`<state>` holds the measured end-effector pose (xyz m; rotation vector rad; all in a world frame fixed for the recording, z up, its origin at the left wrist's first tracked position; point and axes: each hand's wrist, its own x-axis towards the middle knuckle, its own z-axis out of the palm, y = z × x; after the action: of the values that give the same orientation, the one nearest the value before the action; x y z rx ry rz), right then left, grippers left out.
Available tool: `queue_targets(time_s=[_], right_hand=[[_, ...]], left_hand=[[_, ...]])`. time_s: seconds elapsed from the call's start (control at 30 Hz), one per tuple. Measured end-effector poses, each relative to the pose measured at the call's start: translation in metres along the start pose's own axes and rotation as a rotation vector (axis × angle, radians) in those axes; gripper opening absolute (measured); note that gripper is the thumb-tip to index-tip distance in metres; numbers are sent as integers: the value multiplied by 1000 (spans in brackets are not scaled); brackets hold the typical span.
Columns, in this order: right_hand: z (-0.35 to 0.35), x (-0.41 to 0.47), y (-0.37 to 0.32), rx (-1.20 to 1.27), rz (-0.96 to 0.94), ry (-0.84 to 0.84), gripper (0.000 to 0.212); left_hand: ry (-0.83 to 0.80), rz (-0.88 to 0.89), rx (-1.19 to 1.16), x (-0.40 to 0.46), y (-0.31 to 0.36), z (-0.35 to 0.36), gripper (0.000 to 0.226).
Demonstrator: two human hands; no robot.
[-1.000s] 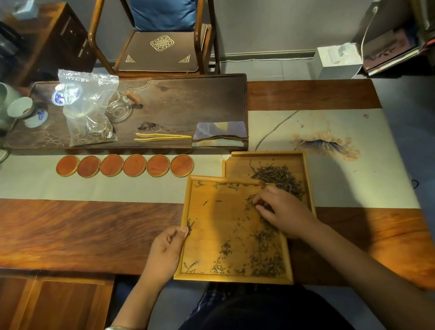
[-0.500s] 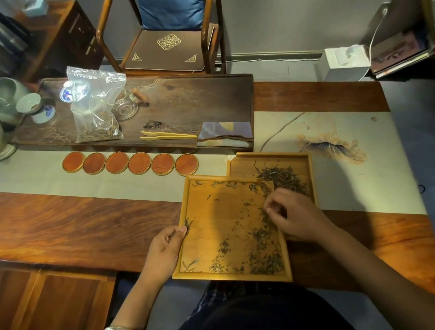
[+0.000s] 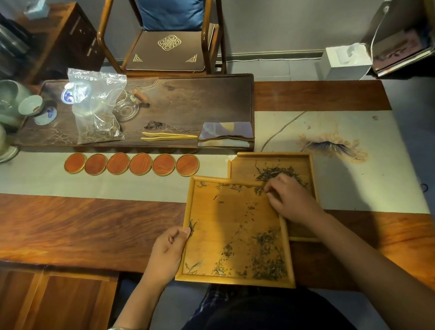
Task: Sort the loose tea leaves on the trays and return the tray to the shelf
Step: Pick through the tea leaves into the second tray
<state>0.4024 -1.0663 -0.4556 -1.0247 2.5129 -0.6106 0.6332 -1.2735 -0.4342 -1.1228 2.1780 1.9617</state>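
Left hand (image 3: 170, 250) gripping near tray (image 3: 228, 220) edge; right hand (image 3: 288, 198) pinching tea leaves (image 3: 260, 190).

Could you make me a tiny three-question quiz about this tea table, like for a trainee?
1. True or false: the near tray lies with its far right corner over the far tray.
2. How many round coasters lie in the row by the dark tea board?
3. Which hand is at the pile of tea leaves in the far tray? A) the left hand B) the right hand C) neither

Key
1. True.
2. Six.
3. B; its fingers are curled at the pile's near edge, while the left hand holds the near tray's left rim.
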Motion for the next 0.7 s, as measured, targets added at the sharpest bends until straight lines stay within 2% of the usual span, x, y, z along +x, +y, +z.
queue_targets(time_s=[0.17,0.3,0.43,0.53,0.7], right_hand=[[-3,4,14,49,80,19,17],[-6,-4,24,85,94,124,16],[-5,-9,31,71,210,205,28],[1,-9,29,62,271,178,33],[19,-12,15,39,163,15,26]], left_hand=[[21,-30,-9,-3,-3,-4,28],[70,-50,-3,-1,-7,-9,31],[108,-21,28,2,-7,-12,33],[118,-22,30,5,-8,-15,33],[121,-22,30,9,-9,-18,35]])
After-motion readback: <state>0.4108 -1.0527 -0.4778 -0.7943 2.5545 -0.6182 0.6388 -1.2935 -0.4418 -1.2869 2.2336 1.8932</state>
